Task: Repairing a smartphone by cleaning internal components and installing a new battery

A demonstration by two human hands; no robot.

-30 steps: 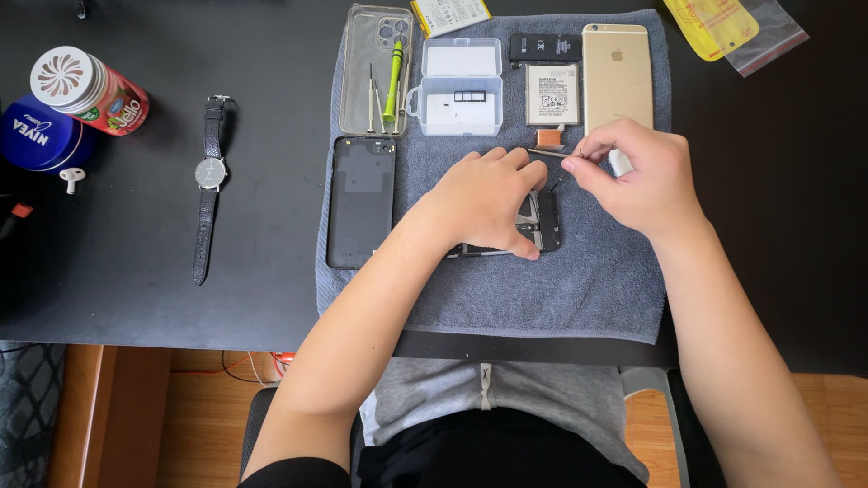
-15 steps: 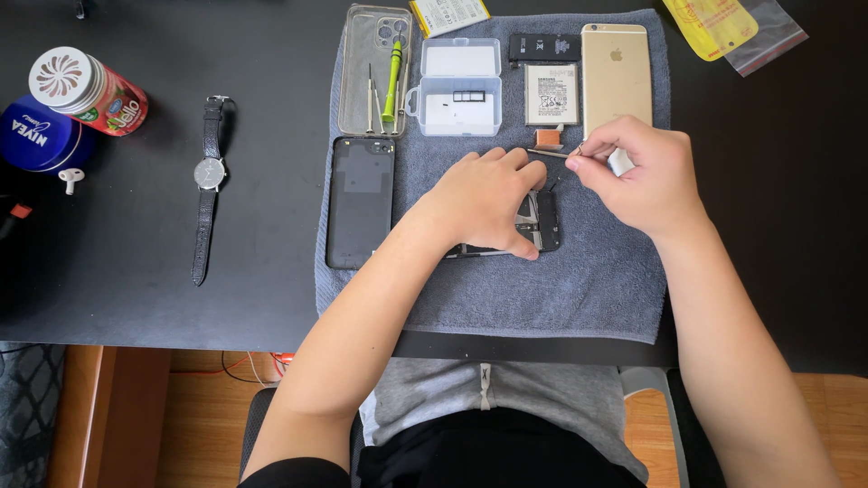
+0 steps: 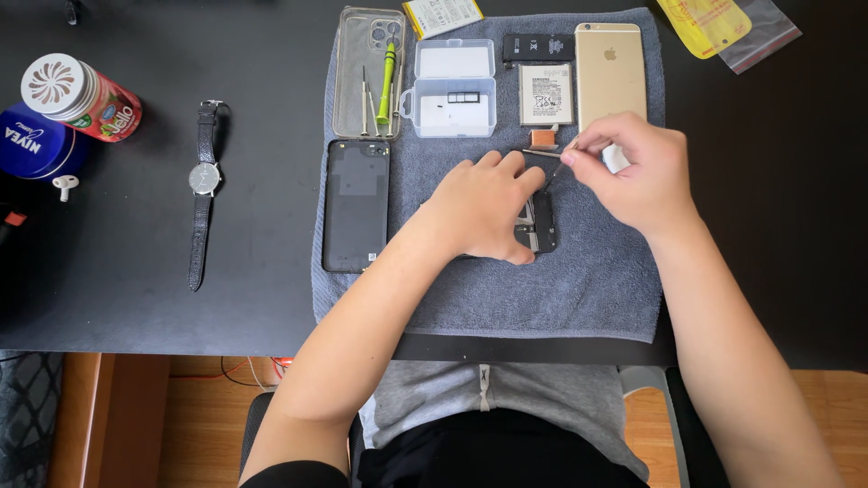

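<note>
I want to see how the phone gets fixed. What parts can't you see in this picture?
Head view only:
- Opened phone: mostly hidden under the left hand.
- Thin tool: its tip is too small to tell its kind; the right hand covers its handle.
- Yellow packet: cut off by the top edge.
- Small parts in the clear box: too tiny to identify.

Left hand (image 3: 484, 210): I see it palm down, fingers together and lightly curled, pointing up and right.
Left forearm: bare, rising from lower left toward the middle.
Right hand (image 3: 628, 172): fingers bunched, thumb and forefinger pinched at the tips, knuckles up.
Right forearm: bare, coming in from lower right.
Spacing: I read the hands as close, fingertips nearly meeting.
</note>
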